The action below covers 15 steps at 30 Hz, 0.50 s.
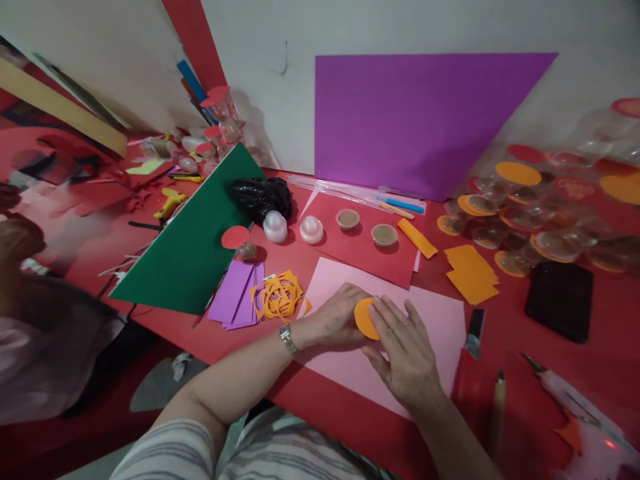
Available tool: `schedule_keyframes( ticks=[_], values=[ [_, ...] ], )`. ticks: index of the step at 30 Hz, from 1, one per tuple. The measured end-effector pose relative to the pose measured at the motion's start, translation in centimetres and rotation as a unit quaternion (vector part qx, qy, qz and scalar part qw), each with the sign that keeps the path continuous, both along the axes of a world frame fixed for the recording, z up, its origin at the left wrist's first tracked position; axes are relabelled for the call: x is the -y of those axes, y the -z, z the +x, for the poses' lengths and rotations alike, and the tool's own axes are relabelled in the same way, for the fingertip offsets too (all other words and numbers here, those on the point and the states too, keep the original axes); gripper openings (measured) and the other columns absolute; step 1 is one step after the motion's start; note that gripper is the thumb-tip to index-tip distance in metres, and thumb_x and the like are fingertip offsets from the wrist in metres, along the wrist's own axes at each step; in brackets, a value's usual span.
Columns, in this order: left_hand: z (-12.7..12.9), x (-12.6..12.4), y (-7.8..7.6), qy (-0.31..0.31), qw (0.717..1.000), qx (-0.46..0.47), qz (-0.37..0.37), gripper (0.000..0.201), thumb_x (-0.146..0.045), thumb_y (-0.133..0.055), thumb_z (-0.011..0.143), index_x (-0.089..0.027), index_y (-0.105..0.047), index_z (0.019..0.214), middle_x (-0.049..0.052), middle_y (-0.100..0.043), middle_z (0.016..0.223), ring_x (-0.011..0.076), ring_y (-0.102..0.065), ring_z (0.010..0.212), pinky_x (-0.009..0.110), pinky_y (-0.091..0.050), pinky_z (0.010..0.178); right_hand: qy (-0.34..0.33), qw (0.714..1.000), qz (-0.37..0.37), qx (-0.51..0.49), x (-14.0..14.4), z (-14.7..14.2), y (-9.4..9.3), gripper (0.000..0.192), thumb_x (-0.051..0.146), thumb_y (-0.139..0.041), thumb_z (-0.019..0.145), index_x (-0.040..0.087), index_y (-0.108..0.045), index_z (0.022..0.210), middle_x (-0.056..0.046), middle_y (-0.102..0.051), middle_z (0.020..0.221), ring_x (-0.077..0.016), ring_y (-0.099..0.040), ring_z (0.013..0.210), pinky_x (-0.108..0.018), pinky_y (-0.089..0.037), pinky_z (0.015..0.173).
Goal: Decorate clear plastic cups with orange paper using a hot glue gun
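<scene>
An orange disc (366,319) is held over the pink sheet (439,308) between my two hands. My left hand (341,316), with a watch on its wrist, is curled around the disc's left and under side. Whatever may be beneath the disc is hidden by my fingers. The stretched fingers of my right hand (404,357) lie flat against the disc's right edge, with the thumb apart below. Left of the pink sheet are a pile of orange cut-out rings (280,295) and purple strips (235,292).
Two small cups of brown material (385,235) and two clear plastic domes (311,230) stand behind. A green board (193,243) leans at left. Orange squares (471,275), a black phone (560,301), a cutter blade (475,333) and stacked disc-ended cups (519,175) are at right. A person sits left.
</scene>
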State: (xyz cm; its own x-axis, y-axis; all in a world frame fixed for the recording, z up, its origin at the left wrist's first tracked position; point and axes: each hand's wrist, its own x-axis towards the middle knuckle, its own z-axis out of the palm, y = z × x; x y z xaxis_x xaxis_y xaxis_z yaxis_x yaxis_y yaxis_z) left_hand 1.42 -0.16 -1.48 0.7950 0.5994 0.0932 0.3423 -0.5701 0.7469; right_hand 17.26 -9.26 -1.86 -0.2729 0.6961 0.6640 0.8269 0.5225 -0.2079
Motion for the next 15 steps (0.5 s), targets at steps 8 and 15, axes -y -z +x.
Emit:
schedule_keyframes(
  ticks=[8, 15],
  values=[
    [-0.42, -0.16, -0.40, 0.009, 0.999, 0.021, -0.028, 0.036, -0.032, -0.081, 0.080, -0.017, -0.061, 0.105, 0.009, -0.067, 0.107, 0.0240, -0.059, 0.105, 0.038, -0.047, 0.099, 0.001, 1.000, 0.012, 0.005, 0.21, -0.30, 0.01, 0.055, 0.032, -0.049, 0.103, 0.005, -0.042, 0.151, -0.021, -0.066, 0.134, -0.0267, -0.055, 0.137, -0.049, -0.034, 0.122],
    [-0.77, -0.24, 0.15, -0.005, 0.996, 0.065, -0.066, 0.058, -0.032, -0.086, 0.074, -0.017, -0.059, 0.123, 0.013, -0.065, 0.123, 0.0278, -0.057, 0.117, 0.040, -0.048, 0.101, -0.002, 1.000, 0.019, 0.003, 0.03, -0.57, -0.07, 0.045, 0.026, -0.053, 0.101, 0.006, -0.052, 0.142, -0.018, -0.070, 0.127, -0.0252, -0.062, 0.129, -0.048, -0.036, 0.121]
  ],
)
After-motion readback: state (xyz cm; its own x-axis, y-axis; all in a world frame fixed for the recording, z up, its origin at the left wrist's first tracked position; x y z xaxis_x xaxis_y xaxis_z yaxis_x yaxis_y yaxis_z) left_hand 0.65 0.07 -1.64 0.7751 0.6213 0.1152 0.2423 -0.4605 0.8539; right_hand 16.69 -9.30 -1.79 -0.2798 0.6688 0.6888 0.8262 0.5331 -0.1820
